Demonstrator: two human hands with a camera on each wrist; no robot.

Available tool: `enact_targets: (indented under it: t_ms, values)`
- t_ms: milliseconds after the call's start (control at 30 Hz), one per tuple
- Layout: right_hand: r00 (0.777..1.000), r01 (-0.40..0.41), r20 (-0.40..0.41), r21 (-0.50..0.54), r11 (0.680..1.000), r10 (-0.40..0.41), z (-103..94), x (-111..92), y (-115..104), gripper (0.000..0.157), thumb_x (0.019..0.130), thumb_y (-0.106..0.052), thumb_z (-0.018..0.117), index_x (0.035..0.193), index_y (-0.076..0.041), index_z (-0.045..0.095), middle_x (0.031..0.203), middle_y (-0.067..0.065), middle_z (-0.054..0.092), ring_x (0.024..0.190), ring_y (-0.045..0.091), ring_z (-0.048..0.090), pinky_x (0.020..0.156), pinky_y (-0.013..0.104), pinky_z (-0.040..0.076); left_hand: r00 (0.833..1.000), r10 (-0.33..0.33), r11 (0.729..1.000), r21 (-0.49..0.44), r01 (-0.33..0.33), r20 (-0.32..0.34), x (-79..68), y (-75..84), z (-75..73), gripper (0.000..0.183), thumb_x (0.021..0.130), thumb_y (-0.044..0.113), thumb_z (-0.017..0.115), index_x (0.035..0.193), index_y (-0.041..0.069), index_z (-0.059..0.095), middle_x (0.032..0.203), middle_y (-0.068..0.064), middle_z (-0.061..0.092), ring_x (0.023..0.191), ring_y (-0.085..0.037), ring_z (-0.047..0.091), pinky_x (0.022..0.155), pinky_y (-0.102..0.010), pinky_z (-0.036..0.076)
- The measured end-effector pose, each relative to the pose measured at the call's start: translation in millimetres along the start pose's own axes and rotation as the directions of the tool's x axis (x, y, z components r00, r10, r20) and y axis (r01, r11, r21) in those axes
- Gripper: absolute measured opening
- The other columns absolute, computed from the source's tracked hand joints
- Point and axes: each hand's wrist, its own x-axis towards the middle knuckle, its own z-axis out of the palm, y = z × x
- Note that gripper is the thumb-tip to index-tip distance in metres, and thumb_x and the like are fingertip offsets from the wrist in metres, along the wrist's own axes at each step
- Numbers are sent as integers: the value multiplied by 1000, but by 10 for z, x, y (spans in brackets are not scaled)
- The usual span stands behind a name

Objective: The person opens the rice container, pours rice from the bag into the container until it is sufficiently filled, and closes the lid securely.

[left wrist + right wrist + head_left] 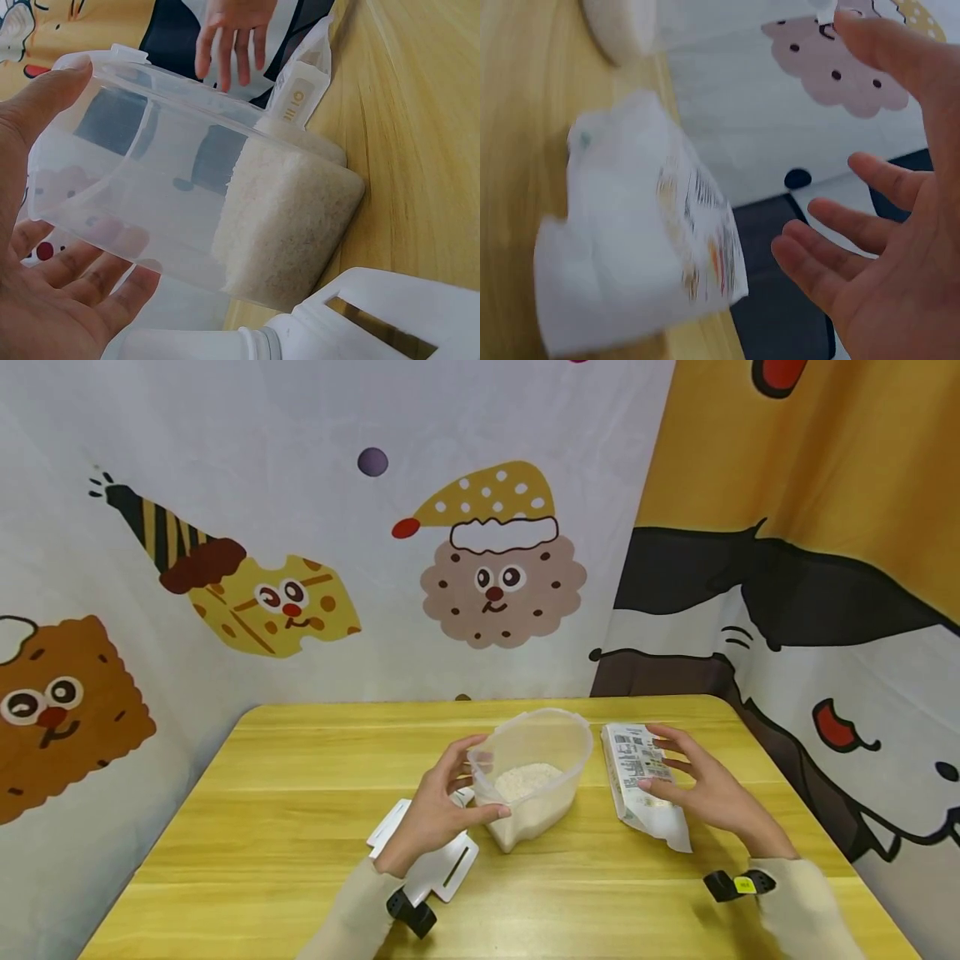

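Observation:
A clear plastic container (551, 739) stands on the table, its bottom part filled with white rice (274, 217). My left hand (438, 810) holds it near the rim, thumb on the near side and fingers around the far left side. Over to the right, a white printed packet (630, 768) lies on the table, its near end loose and crumpled. My right hand (708, 793) is spread over the packet's right side; in the right wrist view its fingers (817, 270) stand apart from the packet, holding nothing.
Left of the container, partly under my left forearm, lies a white plastic piece (446, 864) with slots. The wooden table (315, 760) ends at a printed cloth backdrop (390, 610) behind and at the right.

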Motion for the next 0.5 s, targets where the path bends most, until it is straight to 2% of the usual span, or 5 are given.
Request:
enact_targets:
  t_ms: [133, 200, 267, 400, 500]
  values:
    - [996, 92, 14, 33, 995, -93, 64, 73, -71, 86, 92, -28, 78, 162, -18, 27, 164, 14, 33, 142, 42, 40, 113, 36, 46, 1000, -4, 1000, 2, 4, -2, -6, -7, -4, 92, 80, 22, 90, 155, 33, 38, 142, -10, 58, 133, -27, 58, 111, -43, 47]
    - [989, 143, 15, 62, 988, -145, 93, 113, -96, 85, 93, -22, 77, 162, -17, 27, 164, 13, 33, 143, 37, 41, 109, 18, 45, 1000, -7, 1000, -2, 7, -1, -8, -9, -5, 92, 80, 22, 90, 155, 33, 38, 142, -10, 58, 132, -27, 58, 111, -43, 48]
    - [984, 173, 24, 106, 979, -176, 119, 149, -116, 86, 93, -17, 77, 162, -18, 26, 165, 13, 31, 144, 28, 43, 106, 8, 40, 1000, -10, 1000, -3, 10, -2, -10, -10, -5, 92, 80, 22, 90, 155, 34, 38, 142, -9, 58, 133, -27, 58, 111, -42, 48]
    - [971, 219, 46, 215, 952, -234, 173, 220, -167, 90, 91, -7, 76, 163, -21, 23, 166, 16, 30, 145, 16, 44, 109, 11, 41, 1000, -4, 1000, -3, 4, 1, -9, -11, -3, 91, 80, 22, 90, 155, 33, 39, 142, -10, 58, 133, -29, 58, 110, -44, 48]
    - [961, 243, 60, 285, 927, -270, 224, 277, -214, 93, 90, -2, 76, 163, -20, 22, 165, 16, 30, 147, 24, 42, 111, 15, 42, 1000, 4, 1000, -1, -4, 2, -6, -8, -4, 91, 80, 22, 90, 155, 33, 39, 142, -11, 58, 132, -29, 58, 110, -44, 48]
